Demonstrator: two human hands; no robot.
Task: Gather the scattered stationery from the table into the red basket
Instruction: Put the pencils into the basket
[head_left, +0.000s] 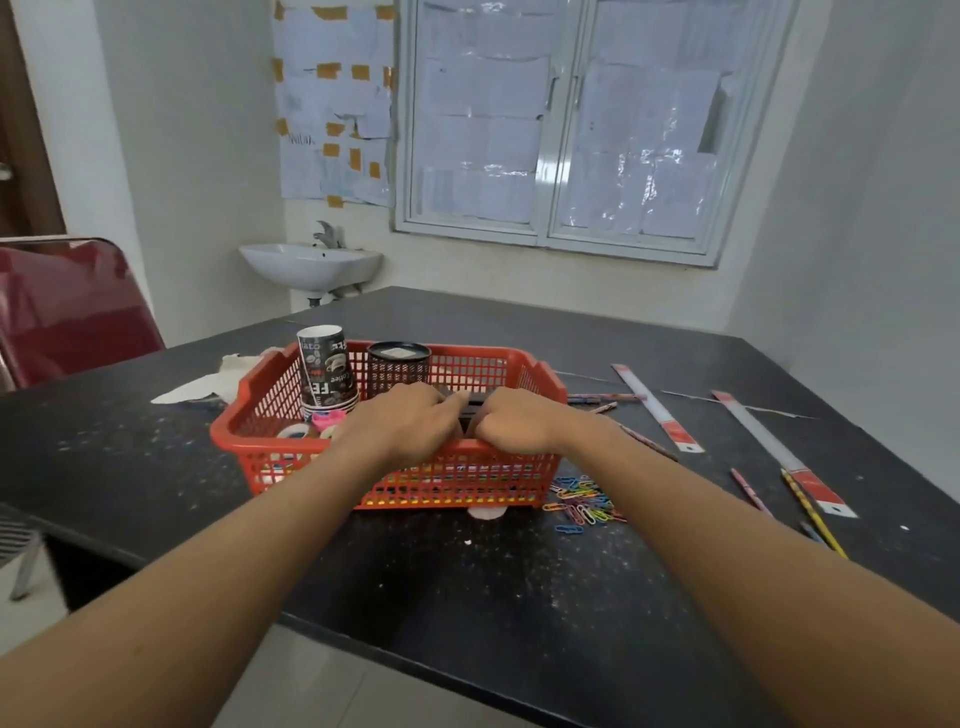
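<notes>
Left hand and right hand grip dark item over red basket; paper clips just right of basket, on table.

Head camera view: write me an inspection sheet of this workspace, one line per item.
Surface: black speckled table, dusted with white flecks.
Job's things: red plastic mesh basket holds stacked paper coffee cups, a black mesh pen holder and tape rolls; outside it on the table lie coloured paper clips, two long red-ended rulers and pencils.
Clutter: crumpled white paper left of the basket.
Grippers: left hand and right hand over the basket, both gripping a dark flat object between them.
Cables: nothing seen.
Surroundings: white wall sink, paper-covered window, red chair.
</notes>
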